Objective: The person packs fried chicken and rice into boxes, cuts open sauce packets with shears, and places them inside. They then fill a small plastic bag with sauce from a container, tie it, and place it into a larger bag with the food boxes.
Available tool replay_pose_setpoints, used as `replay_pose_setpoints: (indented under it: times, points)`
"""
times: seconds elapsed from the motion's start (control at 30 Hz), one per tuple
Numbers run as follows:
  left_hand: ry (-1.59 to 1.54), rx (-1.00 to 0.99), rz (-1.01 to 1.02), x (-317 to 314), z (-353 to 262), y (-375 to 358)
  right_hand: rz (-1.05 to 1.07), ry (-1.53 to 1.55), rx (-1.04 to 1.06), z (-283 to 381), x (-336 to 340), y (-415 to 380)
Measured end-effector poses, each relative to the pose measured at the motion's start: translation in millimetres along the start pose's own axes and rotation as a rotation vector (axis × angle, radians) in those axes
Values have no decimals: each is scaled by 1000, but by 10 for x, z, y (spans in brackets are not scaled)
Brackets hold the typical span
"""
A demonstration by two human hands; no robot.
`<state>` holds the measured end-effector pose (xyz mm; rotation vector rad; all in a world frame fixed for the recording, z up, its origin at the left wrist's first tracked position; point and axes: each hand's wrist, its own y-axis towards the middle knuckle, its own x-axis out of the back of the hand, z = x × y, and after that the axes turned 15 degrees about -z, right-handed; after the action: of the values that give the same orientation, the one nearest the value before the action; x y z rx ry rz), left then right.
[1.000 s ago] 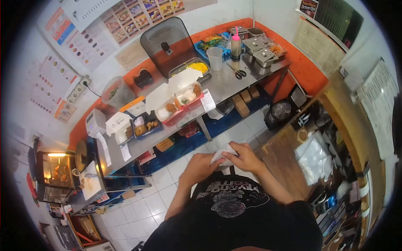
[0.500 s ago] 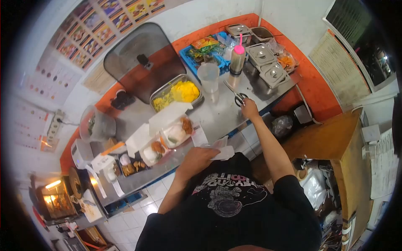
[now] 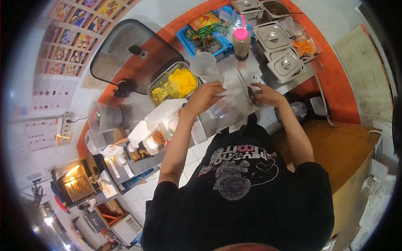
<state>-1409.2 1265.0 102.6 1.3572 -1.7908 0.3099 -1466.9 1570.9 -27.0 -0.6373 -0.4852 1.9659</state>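
Observation:
My left hand (image 3: 205, 98) is closed, pinching a thin translucent plastic bag (image 3: 222, 108) above the front of the steel counter (image 3: 142, 109). To its right, my right hand (image 3: 269, 96) grips a pair of scissors (image 3: 243, 85) by the dark handles, blades pointing up and away from me. The blades look slightly parted, close to the bag's upper end, but whether they touch it is blurred. Below my left forearm stand open white boxes (image 3: 151, 142) with rice and fried pieces, partly hidden by the arm. A clear plastic jug (image 3: 204, 67) stands just beyond my left hand.
Behind the boxes sits a steel tray (image 3: 162, 80) of yellow food. A pink-capped bottle (image 3: 241, 44), a blue basket (image 3: 188, 44) of packets and lidded steel containers (image 3: 285, 65) line the back. A wooden cabinet (image 3: 335, 146) is at my right.
The scissors have been lifted off the counter in my right hand. My left hand has moved forward and right with the plastic bag, bringing it near the scissors. The view has shifted.

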Motion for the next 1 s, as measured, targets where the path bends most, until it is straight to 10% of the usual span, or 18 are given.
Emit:
replay_pose_setpoints:
  times: [0.47, 1.0]
  points:
    - [-68, 196, 17, -5, -48, 522, -154, -1318, 663, 1228, 675, -910]
    - [-77, 192, -16, 49, -41, 488, 178, -1253, 1039, 1238, -174, 24]
